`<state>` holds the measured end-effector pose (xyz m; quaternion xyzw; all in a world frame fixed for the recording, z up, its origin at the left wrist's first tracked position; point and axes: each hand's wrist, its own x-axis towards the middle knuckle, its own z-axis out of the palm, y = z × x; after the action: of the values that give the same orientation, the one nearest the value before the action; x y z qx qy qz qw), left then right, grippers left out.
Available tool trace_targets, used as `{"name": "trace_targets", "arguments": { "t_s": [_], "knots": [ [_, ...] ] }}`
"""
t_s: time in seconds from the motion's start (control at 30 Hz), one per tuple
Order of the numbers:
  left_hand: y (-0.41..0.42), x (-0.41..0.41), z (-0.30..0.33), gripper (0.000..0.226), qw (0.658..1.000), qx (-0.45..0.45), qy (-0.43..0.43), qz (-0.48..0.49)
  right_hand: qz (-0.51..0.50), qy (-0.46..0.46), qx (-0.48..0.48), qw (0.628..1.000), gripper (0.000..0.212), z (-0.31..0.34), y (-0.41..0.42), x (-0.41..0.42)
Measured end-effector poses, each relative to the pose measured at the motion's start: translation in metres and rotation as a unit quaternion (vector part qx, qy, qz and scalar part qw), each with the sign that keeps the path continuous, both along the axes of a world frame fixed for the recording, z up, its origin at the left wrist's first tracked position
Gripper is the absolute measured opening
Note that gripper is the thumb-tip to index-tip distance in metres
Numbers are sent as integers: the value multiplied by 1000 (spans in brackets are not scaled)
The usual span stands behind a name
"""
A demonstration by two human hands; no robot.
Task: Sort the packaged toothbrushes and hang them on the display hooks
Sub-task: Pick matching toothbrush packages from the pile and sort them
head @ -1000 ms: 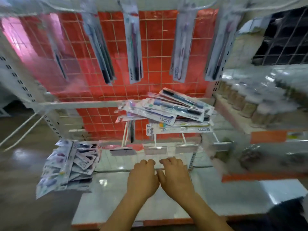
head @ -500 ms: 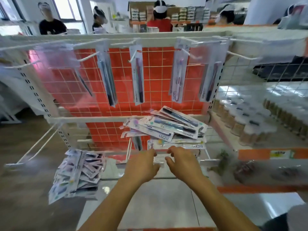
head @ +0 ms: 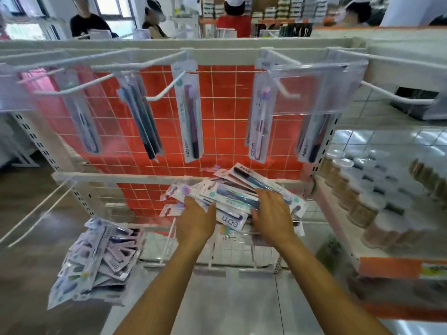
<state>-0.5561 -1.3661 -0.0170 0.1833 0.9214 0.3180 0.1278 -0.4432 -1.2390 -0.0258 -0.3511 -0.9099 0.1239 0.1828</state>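
A loose pile of packaged toothbrushes (head: pixel 238 189) lies across the lower white hooks (head: pixel 169 240) in front of the red tiled grid panel. My left hand (head: pixel 196 220) is at the pile's left edge, thumb against a pack marked BDM (head: pixel 233 220). My right hand (head: pixel 273 213) lies on the pile's right side with its fingers spread over the packs. Whether the left hand grips a pack is unclear. Single packs hang from the upper hooks (head: pixel 164 93), among them a purple one (head: pixel 189 112) and a white one (head: pixel 260 117).
A thick bunch of packs (head: pixel 96 262) hangs at the lower left. Clear plastic label flaps (head: pixel 314 88) hang at the upper right. Lidded jars (head: pixel 375 189) fill the shelf on the right. Several people (head: pixel 89 22) stand behind the rack.
Both hands have moved up and forward from the lower rail onto the pile of packs and have spread apart. The camera has tilted upward, showing the rack's top and the people behind.
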Motion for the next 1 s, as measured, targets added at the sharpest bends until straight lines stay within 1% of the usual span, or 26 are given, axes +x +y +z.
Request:
{"name": "trace_targets", "arguments": {
  "t_s": [0.13,0.27,0.37,0.43,0.63,0.73,0.8,0.9,0.97,1.0],
  "knots": [
    [14,-1,-1,79,999,-9,0,45,27,-19,2,999,37,-9,7,-11],
    [21,-4,-4,97,998,-32,14,56,25,-11,10,1000,26,-11,8,-14],
    [23,-6,-10,102,998,-33,17,51,31,0,-4,1000,28,-12,8,-13],
    [23,-8,-12,103,998,-18,-3,53,35,9,-17,999,30,-12,9,-12],
    [18,-10,-5,87,992,67,-64,85,25,47,-67,996,41,-7,13,-14],
    [17,-10,-4,82,986,105,-77,99,30,44,-111,992,46,-5,12,-12],
    [16,-10,-1,77,983,127,-83,103,29,40,-132,990,45,-2,13,-10],
    [15,-13,-9,63,975,175,-108,81,32,58,-149,987,41,2,15,-10],
    [15,-18,-23,50,962,214,-145,91,29,69,-143,987,38,4,16,-9],
    [14,-16,-21,40,955,230,-160,98,29,76,-136,987,38,5,15,-8]
  ]
}}
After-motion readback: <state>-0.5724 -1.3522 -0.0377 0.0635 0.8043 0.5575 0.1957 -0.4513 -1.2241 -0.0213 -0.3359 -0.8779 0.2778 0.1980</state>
